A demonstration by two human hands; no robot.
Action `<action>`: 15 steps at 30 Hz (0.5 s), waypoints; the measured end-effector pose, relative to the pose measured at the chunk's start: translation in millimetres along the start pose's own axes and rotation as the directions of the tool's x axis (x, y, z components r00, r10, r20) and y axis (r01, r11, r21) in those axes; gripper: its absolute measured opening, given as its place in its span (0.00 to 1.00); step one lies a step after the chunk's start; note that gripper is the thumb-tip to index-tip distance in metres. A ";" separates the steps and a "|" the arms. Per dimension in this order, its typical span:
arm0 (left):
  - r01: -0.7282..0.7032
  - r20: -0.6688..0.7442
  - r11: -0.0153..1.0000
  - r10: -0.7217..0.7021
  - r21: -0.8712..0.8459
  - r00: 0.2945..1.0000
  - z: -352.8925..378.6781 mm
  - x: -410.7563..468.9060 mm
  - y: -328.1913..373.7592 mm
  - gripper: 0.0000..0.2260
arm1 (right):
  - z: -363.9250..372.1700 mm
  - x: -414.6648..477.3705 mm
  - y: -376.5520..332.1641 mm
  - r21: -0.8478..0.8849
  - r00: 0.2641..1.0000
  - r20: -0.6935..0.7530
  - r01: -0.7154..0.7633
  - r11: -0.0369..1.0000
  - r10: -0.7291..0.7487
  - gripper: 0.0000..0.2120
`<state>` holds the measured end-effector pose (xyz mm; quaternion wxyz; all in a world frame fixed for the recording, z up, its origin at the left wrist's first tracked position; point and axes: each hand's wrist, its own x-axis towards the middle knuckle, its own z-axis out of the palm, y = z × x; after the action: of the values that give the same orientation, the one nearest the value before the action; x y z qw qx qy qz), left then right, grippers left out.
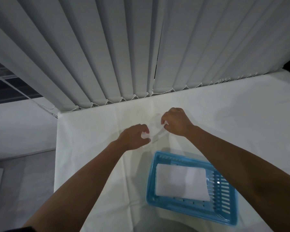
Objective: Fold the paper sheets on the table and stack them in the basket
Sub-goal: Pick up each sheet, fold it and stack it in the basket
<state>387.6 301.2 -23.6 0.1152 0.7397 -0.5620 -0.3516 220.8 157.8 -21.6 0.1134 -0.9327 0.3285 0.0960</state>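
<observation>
A white paper sheet (pixel 155 129) is held a little above the white table (pixel 94 131), stretched between both hands and partly blurred. My left hand (pixel 134 136) pinches its near left end. My right hand (pixel 174 122) pinches its far right end. Nearer to me on the right stands a blue plastic basket (pixel 191 207) with slotted walls. A folded white sheet (pixel 181 181) lies flat inside it. My right forearm passes over the basket's right side.
Grey vertical blinds (pixel 141 56) with a bead chain hang along the table's far edge. The table's left edge drops to a grey floor (pixel 23 173). A white cloth with creases covers the table.
</observation>
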 end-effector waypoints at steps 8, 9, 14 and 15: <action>0.177 -0.189 0.980 -0.158 0.088 0.969 9.5 19.9 -4.4 0.14 | 24.9 -36.3 -2.5 -0.109 0.989 0.144 0.002 0.994 0.014 0.21; 0.193 -0.195 0.976 -0.170 0.104 0.966 10.7 23.7 -3.9 0.15 | 25.5 -38.9 -3.6 -0.117 0.989 0.145 -0.010 0.993 0.027 0.21; 0.254 -0.190 0.957 -0.225 0.141 0.956 17.8 38.5 -0.5 0.16 | 27.5 -55.4 -3.1 -0.057 0.974 0.160 -0.155 0.986 0.162 0.22; 0.265 -0.193 0.954 -0.237 0.141 0.952 18.8 40.5 0.4 0.15 | 27.8 -58.8 -2.1 -0.023 0.972 0.147 -0.183 0.983 0.185 0.22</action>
<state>380.0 268.3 -52.9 0.0561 0.8401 -0.4782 -0.2499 174.2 201.8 -32.9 0.1239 -0.8890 0.4037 0.1769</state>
